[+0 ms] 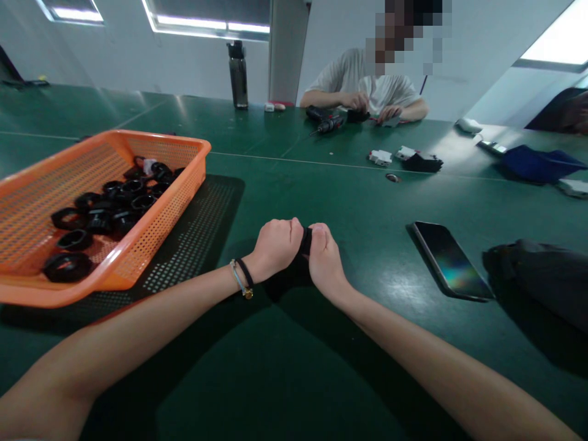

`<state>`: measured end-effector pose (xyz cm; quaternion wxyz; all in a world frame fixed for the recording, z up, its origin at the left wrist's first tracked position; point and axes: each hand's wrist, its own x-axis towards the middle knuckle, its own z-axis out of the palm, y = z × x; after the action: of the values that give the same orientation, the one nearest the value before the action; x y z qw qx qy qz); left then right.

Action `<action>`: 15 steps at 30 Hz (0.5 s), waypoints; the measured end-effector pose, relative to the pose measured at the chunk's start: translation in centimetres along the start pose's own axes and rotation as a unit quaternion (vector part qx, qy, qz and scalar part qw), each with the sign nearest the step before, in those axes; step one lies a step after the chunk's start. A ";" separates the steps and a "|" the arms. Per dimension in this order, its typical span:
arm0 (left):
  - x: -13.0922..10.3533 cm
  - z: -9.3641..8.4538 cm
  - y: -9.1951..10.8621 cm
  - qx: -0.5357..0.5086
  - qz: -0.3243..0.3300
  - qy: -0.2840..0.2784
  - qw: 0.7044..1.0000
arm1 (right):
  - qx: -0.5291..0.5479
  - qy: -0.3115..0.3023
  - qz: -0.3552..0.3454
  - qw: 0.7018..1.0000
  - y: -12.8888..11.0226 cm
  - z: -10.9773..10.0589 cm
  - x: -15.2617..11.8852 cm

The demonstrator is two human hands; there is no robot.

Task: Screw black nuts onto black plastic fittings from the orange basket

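Observation:
Close together over the green table, my two hands grip one small black plastic fitting between them. My left hand is closed in a fist around its left end. From the other side, the fingers of my right hand wrap its right end, thumb on top. Only a narrow black band of the fitting shows between the thumbs; the rest is covered. To the left, an orange basket holds several black ring-shaped and hexagonal plastic fittings.
A phone lies right of my hands, beside a dark bag. Across the table sits a person handling small parts, near a power drill. A dark bottle, white-and-black parts and a blue item stand farther back.

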<state>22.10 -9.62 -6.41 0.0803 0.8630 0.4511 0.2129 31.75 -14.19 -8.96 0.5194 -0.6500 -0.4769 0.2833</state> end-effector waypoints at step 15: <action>0.1 0.9 -0.7 -0.216 -0.039 -0.024 0.975 | -0.231 0.008 -0.467 0.854 1.1 -2.5 3.4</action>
<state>22.04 -9.09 -7.39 0.2840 0.8118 0.4261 0.2807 35.56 -12.06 -8.87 0.4293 -0.4545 -0.7718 -0.1160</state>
